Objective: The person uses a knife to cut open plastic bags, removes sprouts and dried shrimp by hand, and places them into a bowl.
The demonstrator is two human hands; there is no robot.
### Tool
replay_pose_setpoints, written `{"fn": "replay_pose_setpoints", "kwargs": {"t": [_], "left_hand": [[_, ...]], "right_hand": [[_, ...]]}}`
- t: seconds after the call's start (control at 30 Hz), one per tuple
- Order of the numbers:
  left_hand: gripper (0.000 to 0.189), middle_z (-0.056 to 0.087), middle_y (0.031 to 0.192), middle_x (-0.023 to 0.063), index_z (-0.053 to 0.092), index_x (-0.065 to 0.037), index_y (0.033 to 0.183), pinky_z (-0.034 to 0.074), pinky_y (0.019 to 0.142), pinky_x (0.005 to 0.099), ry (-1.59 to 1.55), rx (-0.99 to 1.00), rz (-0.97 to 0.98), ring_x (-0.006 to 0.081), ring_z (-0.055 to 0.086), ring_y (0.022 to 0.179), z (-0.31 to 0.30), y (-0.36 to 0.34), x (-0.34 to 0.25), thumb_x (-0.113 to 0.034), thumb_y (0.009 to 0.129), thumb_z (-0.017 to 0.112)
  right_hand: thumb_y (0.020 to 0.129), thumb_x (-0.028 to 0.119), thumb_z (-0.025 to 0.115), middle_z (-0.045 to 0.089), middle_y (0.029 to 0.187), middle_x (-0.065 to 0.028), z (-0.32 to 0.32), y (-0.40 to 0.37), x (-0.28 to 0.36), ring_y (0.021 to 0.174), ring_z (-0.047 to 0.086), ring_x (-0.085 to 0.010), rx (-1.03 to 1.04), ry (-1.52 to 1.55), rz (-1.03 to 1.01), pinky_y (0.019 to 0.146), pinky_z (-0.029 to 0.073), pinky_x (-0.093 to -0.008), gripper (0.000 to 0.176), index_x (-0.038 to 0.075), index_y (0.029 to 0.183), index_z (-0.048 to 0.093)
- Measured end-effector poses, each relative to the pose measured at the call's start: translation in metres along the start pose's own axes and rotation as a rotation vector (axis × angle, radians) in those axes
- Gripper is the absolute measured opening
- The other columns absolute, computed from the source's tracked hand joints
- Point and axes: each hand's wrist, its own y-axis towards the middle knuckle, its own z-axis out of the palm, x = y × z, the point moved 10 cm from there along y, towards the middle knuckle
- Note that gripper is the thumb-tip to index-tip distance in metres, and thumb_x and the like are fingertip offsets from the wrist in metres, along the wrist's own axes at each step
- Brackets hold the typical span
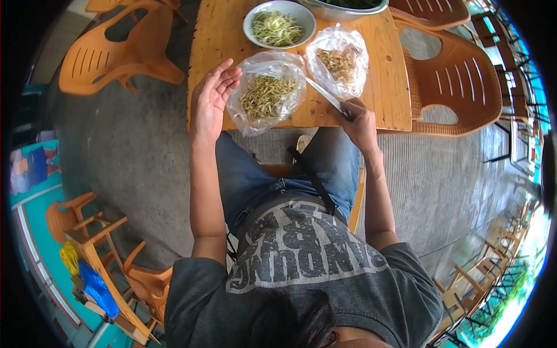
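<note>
My left hand (213, 104) is raised at the table's near left edge, palm turned inward, its fingers apart and holding nothing. Just right of it lies a clear plastic bag (235, 108) with a heap of greenish-brown trimmed pieces (266, 95) on it. In my right hand (360, 123), near the front edge, is a knife (325, 93) whose blade points up and left between two bags. The second plastic bag (358, 81) holds browner scraps (336, 64). Behind the bags, a white bowl (251, 35) contains pale green sprouts or shreds (277, 28).
A metal basin (348, 13) with dark greens is at the wooden table's (386, 75) far edge. Orange chairs stand left (125, 46) and right (458, 75) of the table. My legs are under its front edge. More furniture is at lower left.
</note>
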Motion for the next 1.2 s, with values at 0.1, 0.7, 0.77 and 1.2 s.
{"fn": "replay_pose_setpoints", "kwargs": {"t": [0.1, 0.7, 0.77, 1.2], "left_hand": [[0.035, 0.061, 0.109, 0.0115, 0.053, 0.003, 0.119, 0.043, 0.094, 0.0296, 0.071, 0.055, -0.020, 0.0173, 0.056, 0.104, 0.030, -0.010, 0.004, -0.020, 0.097, 0.039], [0.008, 0.059, 0.082, 0.0123, 0.061, 0.000, 0.080, 0.045, 0.073, 0.0389, 1.786, 0.473, 0.704, 0.0291, 0.059, 0.082, 0.182, 0.000, 0.068, -0.001, 0.073, 0.062], [0.008, 0.059, 0.082, 0.0118, 0.061, 0.000, 0.079, 0.043, 0.075, 0.0387, 1.877, 0.493, 0.747, 0.0279, 0.057, 0.084, 0.183, 0.008, 0.082, -0.001, 0.071, 0.062], [0.006, 0.058, 0.075, 0.0093, 0.060, -0.002, 0.071, 0.043, 0.071, 0.0356, 1.825, 0.473, 0.805, 0.0244, 0.058, 0.076, 0.168, 0.015, 0.091, -0.003, 0.069, 0.066]], "right_hand": [[0.073, 0.009, 0.072, 0.063, 0.087, -0.0142, -0.003, -0.001, -0.004, 0.073, 0.063, -0.0294, -0.030, -0.004, -0.017, 0.065, 0.048, -0.0337, 0.023, 0.000, 0.093, 0.067], [0.077, 0.016, 0.066, 0.052, 0.058, -0.0024, -0.050, -0.014, -0.028, 0.055, 0.046, -0.0063, -0.369, 0.371, 0.257, 0.050, 0.038, -0.0249, 0.020, -0.003, 0.081, 0.065], [0.077, 0.016, 0.066, 0.052, 0.057, -0.0018, -0.060, 0.008, -0.027, 0.055, 0.045, -0.0048, -0.384, 0.391, 0.216, 0.051, 0.039, -0.0238, 0.019, -0.003, 0.082, 0.065], [0.079, 0.017, 0.065, 0.065, 0.068, -0.0124, -0.075, 0.045, -0.047, 0.062, 0.060, -0.0110, -0.402, 0.314, 0.156, 0.060, 0.048, -0.0277, 0.024, -0.003, 0.091, 0.068]]}}
